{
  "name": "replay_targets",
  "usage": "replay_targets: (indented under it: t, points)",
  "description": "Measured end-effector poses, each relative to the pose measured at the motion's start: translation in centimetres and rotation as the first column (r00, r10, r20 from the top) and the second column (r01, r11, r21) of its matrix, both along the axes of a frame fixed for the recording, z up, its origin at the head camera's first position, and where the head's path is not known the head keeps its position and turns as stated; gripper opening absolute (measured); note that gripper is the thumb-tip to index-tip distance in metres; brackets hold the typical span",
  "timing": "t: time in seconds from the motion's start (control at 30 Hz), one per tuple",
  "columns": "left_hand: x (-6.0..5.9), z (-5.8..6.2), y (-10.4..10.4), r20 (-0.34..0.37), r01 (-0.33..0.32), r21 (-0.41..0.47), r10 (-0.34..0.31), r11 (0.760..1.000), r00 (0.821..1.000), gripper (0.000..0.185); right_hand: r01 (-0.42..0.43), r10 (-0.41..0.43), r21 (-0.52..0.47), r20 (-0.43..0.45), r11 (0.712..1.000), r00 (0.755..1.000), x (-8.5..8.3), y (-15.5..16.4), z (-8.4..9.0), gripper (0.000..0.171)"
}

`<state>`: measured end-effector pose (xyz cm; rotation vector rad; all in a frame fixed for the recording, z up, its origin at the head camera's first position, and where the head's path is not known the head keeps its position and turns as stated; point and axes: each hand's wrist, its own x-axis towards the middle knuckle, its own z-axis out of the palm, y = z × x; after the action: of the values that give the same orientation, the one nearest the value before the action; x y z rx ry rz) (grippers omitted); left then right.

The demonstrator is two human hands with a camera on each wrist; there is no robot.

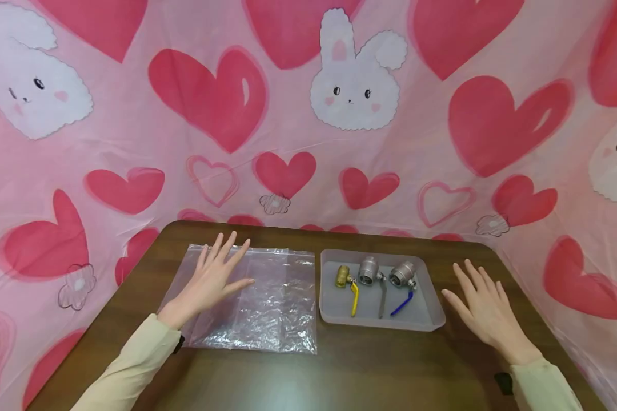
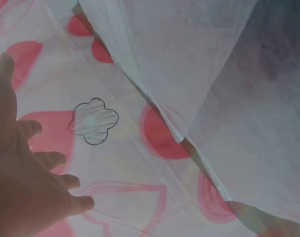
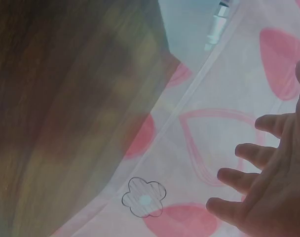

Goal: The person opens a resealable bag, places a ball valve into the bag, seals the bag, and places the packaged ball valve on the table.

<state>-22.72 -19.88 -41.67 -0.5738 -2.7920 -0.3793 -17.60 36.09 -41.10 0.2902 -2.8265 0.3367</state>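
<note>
My left hand (image 1: 211, 282) is spread over the left part of a clear zip plastic bag (image 1: 275, 308) lying flat on the table; whether it touches the bag I cannot tell. Fingers apart, my right hand (image 1: 487, 311) is to the right of a translucent plastic tray (image 1: 334, 306), apart from it and holding nothing. Inside the tray are a brass ball valve (image 1: 342, 276) with a yellow lever, a silver ball valve (image 1: 368, 270) with a grey lever, and another silver ball valve (image 1: 402, 274) with a blue lever. Both wrist views show straight, spread fingers.
A dark wooden table (image 1: 247, 379) with rounded far corners carries the bag and the tray side by side. Behind it and along both sides hangs a pink cloth (image 1: 298, 137) printed with hearts and rabbits.
</note>
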Motion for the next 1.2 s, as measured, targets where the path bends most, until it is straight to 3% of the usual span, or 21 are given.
replay_targets:
  t: [0.3,0.5,0.67,0.83,1.03,1.2]
  points:
    - [-0.4,-0.2,0.0,0.066,0.010,0.110,-0.018,0.994,0.998,0.092,-0.068,0.066,-0.056,-0.038,0.996,0.997,-0.1,-0.9,0.3,0.069]
    - [-0.7,-0.3,0.0,0.068,0.034,0.178,-0.047,0.983,0.997,0.097,-0.146,0.133,-0.155,-0.094,0.977,0.987,-0.2,-2.4,-0.1,0.065]
    - [-1.2,-0.4,0.2,0.074,0.041,0.219,-0.059,0.975,0.995,0.097,-0.198,0.176,-0.168,-0.133,0.966,0.975,-0.5,-3.6,-0.6,0.059]
    - [-1.7,-0.6,0.3,0.100,0.039,0.247,-0.066,0.968,0.993,0.094,-0.235,0.210,-0.147,-0.170,0.961,0.963,-0.5,-4.9,-0.9,0.055]
    - [-2.3,-0.7,0.4,0.157,0.034,0.265,-0.078,0.964,0.985,0.093,-0.317,0.278,-0.162,-0.224,0.935,0.934,-0.3,-6.5,-1.0,0.053]
    - [-2.7,-0.9,0.6,0.203,0.035,0.244,-0.086,0.969,0.975,0.093,-0.346,0.311,-0.181,-0.193,0.921,0.931,0.0,-8.5,-1.0,0.051]
